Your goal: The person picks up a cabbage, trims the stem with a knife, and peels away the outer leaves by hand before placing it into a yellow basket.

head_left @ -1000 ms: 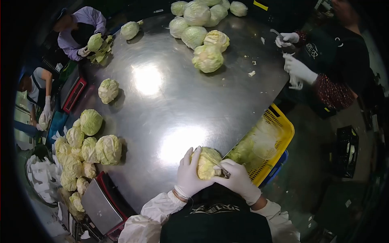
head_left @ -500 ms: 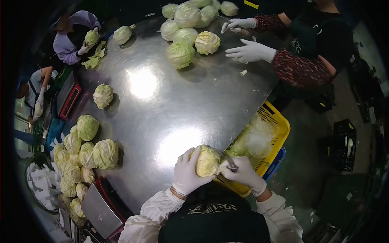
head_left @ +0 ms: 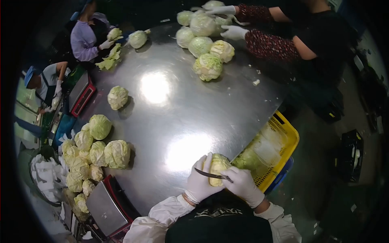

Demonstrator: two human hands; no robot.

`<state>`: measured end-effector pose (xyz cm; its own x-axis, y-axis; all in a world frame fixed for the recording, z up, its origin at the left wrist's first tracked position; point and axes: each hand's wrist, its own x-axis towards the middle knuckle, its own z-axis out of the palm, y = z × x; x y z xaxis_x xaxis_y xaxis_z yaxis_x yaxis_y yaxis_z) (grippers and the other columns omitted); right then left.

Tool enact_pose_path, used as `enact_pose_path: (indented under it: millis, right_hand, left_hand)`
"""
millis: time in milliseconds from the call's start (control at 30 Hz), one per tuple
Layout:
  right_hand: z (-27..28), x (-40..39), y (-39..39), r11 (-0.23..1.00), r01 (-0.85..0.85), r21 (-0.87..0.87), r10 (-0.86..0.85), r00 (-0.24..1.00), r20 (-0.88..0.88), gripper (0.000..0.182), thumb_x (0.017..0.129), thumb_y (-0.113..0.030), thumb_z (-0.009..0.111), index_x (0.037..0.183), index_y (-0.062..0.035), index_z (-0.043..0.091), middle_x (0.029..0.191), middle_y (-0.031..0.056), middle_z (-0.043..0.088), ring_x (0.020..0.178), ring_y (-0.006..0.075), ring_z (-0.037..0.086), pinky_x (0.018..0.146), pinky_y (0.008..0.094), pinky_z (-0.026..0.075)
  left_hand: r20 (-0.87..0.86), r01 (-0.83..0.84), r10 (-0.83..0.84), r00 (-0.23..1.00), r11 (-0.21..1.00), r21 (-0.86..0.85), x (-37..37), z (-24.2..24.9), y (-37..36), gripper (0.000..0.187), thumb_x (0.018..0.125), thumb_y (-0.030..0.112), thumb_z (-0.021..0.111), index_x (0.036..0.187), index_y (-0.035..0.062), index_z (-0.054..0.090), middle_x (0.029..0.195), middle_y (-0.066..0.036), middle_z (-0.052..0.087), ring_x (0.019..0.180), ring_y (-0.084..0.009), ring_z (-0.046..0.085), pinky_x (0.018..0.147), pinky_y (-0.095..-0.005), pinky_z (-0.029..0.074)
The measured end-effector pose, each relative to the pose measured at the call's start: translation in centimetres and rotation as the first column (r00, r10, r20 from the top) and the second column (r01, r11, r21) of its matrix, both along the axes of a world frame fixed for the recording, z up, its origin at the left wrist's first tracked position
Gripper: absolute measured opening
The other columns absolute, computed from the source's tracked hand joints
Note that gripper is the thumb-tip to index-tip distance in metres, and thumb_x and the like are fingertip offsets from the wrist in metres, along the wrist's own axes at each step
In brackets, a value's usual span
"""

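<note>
My gloved left hand (head_left: 198,184) is wrapped around a pale cabbage (head_left: 219,162) at the near edge of the steel table. A knife (head_left: 208,174) with a dark curved blade is gripped in my gloved right hand (head_left: 244,186). The blade lies across the front of the cabbage and points left, its tip over my left hand. Just right of the cabbage stands a yellow basket (head_left: 293,139) holding green leaves (head_left: 250,158) and clear plastic wrap (head_left: 272,150).
Several cabbages (head_left: 117,154) are heaped at left beside a weighing scale (head_left: 106,208). Across the steel table (head_left: 170,117), a co-worker's gloved hands (head_left: 235,32) reach over more cabbages (head_left: 201,25). Two other people work at upper left, near a second scale (head_left: 81,95).
The knife blade has swung out from beside my right hand to lie across the cabbage. The co-worker's hands have moved onto the far pile. The whole view has shifted slightly.
</note>
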<state>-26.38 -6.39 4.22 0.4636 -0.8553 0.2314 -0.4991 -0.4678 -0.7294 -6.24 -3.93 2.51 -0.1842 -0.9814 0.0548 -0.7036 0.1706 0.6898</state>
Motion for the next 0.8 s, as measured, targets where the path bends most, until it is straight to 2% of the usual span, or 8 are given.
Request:
enact_pose_path:
  millis: [67, 200, 300, 400, 467, 533, 633, 800]
  right_hand:
    - [1.7, 1.7, 0.7, 0.979, -0.015, 0.202, -0.029, 0.977, 0.21, 0.012, 0.086, -0.008, 0.072, 0.079, -0.0035, 0.063, 0.064, 0.0111, 0.058, 0.055, 0.0282, 0.062, 0.054, 0.0372, 0.048]
    - [4.9, 0.9, 1.4, 0.656, -0.437, 0.616, 0.048, 0.838, 0.543, 0.004, 0.086, -0.005, 0.073, 0.084, -0.0022, 0.071, 0.065, 0.0037, 0.065, 0.055, 0.0095, 0.06, 0.053, 0.028, 0.047]
    - [1.9, -0.1, -0.1, 0.597, 0.046, 0.801, -0.678, 0.562, 0.474, 0.027, 0.091, 0.004, 0.058, 0.118, 0.0043, 0.058, 0.063, 0.0031, 0.054, 0.045, 0.0095, 0.047, 0.043, 0.0236, 0.039]
    - [-0.3, -3.5, -1.8, 0.645, 0.287, 0.708, -0.69, 0.617, 0.379, 0.041, 0.096, 0.0, 0.056, 0.136, 0.0046, 0.05, 0.092, 0.012, 0.069, 0.056, 0.0093, 0.057, 0.05, 0.0195, 0.044]
    - [4.8, -2.3, -0.8, 0.68, 0.283, 0.676, -0.572, 0.782, 0.248, 0.026, 0.097, -0.015, 0.068, 0.12, -0.0014, 0.07, 0.091, 0.0031, 0.061, 0.068, 0.012, 0.049, 0.064, 0.027, 0.044]
    - [4.0, -1.2, 0.0, 0.624, 0.349, 0.699, -0.57, 0.816, 0.102, 0.031, 0.097, -0.013, 0.065, 0.124, 0.001, 0.068, 0.092, 0.0034, 0.062, 0.065, 0.0105, 0.048, 0.06, 0.0251, 0.042]
    - [-0.7, 0.2, 1.9, 0.546, 0.254, 0.798, -0.696, 0.668, 0.263, 0.04, 0.097, -0.01, 0.061, 0.135, 0.0043, 0.061, 0.096, 0.0064, 0.067, 0.066, 0.0116, 0.053, 0.061, 0.0254, 0.045]
    - [-5.4, 3.5, 5.3, 0.361, 0.161, 0.918, -0.729, 0.663, 0.17, 0.046, 0.097, -0.009, 0.058, 0.141, 0.0036, 0.056, 0.094, 0.0102, 0.07, 0.066, 0.0153, 0.058, 0.061, 0.0267, 0.048]
  left_hand:
    - [0.01, -0.032, 0.032, 0.999, 0.998, 0.052, -0.1, 0.5, 0.0, 0.115, 0.069, 0.048, 0.087, 0.16, 0.0078, 0.03, 0.147, -0.027, 0.045, 0.133, -0.0461, 0.048, 0.109, -0.0513, 0.046]
    - [-0.158, -0.066, 0.083, 0.984, 0.992, 0.109, 2.1, -0.4, -0.4, 0.11, 0.069, 0.044, 0.089, 0.158, 0.009, 0.035, 0.148, -0.026, 0.044, 0.136, -0.0449, 0.046, 0.114, -0.0487, 0.041]
    - [-0.517, -0.112, 0.245, 0.82, 0.955, 0.274, 6.9, -2.0, -0.3, 0.107, 0.072, 0.033, 0.092, 0.157, 0.0017, 0.035, 0.146, -0.023, 0.048, 0.138, -0.0341, 0.048, 0.115, -0.0435, 0.041]
    - [-0.682, -0.213, 0.36, 0.637, 0.932, 0.292, 14.0, 3.6, 1.5, 0.105, 0.071, 0.029, 0.094, 0.155, 0.0015, 0.037, 0.145, -0.019, 0.051, 0.136, -0.0308, 0.051, 0.116, -0.0412, 0.043]
    - [-0.717, -0.451, 0.43, 0.549, 0.874, 0.18, 19.4, 8.5, 3.5, 0.105, 0.069, 0.026, 0.095, 0.154, 0.0012, 0.039, 0.145, -0.017, 0.051, 0.134, -0.0294, 0.053, 0.115, -0.041, 0.044]
    - [-0.574, -0.703, 0.556, 0.601, 0.71, -0.049, 26.1, 10.8, 5.9, 0.102, 0.069, 0.021, 0.095, 0.153, 0.0011, 0.04, 0.145, -0.017, 0.051, 0.133, -0.0274, 0.053, 0.114, -0.0408, 0.044]
    - [-0.609, -0.917, 0.687, 0.397, 0.322, -0.234, 37.1, 9.9, 10.0, 0.097, 0.072, 0.015, 0.092, 0.152, -0.0014, 0.04, 0.145, -0.016, 0.05, 0.133, -0.0263, 0.051, 0.114, -0.0384, 0.042]
    - [-0.75, -0.902, 0.66, 0.048, -0.293, -0.316, 55.1, 4.9, 19.2, 0.092, 0.079, 0.024, 0.09, 0.15, -0.0075, 0.04, 0.147, -0.021, 0.048, 0.135, -0.029, 0.049, 0.115, -0.0384, 0.04]
